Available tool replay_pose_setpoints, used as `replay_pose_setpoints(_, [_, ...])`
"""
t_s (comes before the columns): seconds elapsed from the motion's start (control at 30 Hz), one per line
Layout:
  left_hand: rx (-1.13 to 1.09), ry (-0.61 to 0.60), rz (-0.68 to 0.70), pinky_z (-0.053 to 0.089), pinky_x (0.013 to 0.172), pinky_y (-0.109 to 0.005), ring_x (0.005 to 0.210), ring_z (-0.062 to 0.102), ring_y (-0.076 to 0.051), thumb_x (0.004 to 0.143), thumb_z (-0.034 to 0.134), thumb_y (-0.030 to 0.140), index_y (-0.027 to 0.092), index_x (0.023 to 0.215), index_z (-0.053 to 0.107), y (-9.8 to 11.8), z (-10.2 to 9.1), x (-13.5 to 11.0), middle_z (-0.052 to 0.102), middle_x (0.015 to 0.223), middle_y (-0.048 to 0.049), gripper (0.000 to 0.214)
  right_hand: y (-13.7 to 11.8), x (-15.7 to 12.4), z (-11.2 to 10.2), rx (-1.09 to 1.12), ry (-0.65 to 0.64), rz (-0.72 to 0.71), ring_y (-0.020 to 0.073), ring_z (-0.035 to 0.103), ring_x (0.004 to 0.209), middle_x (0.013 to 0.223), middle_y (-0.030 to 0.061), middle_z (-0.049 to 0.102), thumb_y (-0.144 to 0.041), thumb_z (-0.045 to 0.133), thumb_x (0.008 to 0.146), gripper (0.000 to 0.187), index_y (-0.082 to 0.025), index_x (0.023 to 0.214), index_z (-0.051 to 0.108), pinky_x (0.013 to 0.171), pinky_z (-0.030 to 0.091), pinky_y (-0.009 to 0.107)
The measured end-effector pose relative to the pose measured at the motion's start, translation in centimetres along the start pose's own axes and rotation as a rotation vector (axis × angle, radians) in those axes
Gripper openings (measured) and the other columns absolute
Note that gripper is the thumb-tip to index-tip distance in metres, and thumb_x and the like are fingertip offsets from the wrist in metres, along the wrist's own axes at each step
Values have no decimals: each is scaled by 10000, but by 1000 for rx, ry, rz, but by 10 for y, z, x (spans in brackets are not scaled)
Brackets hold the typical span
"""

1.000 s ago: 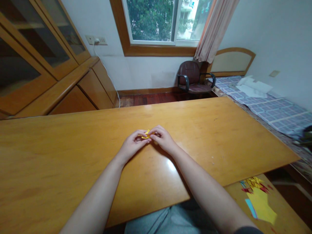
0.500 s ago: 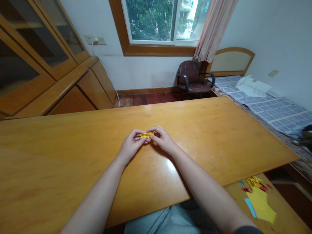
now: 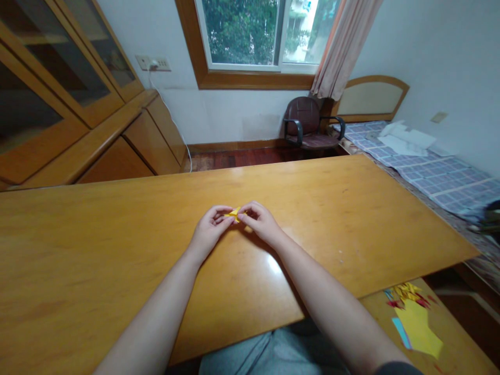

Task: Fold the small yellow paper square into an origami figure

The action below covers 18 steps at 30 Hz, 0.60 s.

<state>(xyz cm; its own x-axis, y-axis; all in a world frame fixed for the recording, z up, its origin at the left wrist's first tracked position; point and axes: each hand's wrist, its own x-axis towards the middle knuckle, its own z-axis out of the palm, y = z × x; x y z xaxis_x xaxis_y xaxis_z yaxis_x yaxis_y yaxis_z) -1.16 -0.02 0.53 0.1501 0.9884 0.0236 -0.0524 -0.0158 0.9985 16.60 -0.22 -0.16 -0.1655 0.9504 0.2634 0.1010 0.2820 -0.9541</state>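
A small folded yellow paper piece (image 3: 235,212) sat over the wooden tabletop (image 3: 117,260), pinched in the nearly closed fingers of the left hand (image 3: 209,226) at eight o'clock and right hand (image 3: 259,221) at four, yellow paper (image 3: 422,330) lying well beyond.

The one camera looked from the person's head, facing forward and down over the tabletop (image 3: 117,229), the left hand (image 3: 211,224) and right hand (image 3: 258,220) close before it near the dial's centre. The lap (image 3: 265,354) lay nearest, at six o'clock; farther off stood the window (image 3: 242,34) at twelve, cabinet (image 3: 107,125) at ten and bed (image 3: 441,174) near three.
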Motion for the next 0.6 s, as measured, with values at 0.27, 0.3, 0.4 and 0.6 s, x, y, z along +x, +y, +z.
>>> replay_pose_setpoints(0.27, [3,12,13,517,879,-335,887,659,-174,662,797,352,166,981,617,-1,0,0,688,980,-52,411,2,0,2,65,22,41,128,561,711,777,0,624,-292,645,800,116,-184,842,643,651,448,243])
replay_pose_setpoints(0.3, [0,9,12,516,879,-332,883,658,-170,660,798,347,165,983,615,0,0,0,686,989,-52,413,1,-1,2,63,28,38,129,562,711,777,1,624,-290,646,798,114,-183,840,642,652,449,244])
replay_pose_setpoints(0.4, [-3,-3,6,521,868,-331,861,659,-164,658,799,341,167,985,611,4,2,-2,678,1001,-52,415,-2,-1,2,40,54,13,131,569,727,802,6,626,-275,643,799,106,-182,849,643,676,456,253])
replay_pose_setpoints(0.6, [-29,-21,6,531,850,-343,841,667,-172,684,782,331,176,955,585,4,1,-3,672,948,-39,369,1,-2,4,-13,90,-17,142,581,783,882,24,626,-251,630,813,159,-190,959,621,715,472,269])
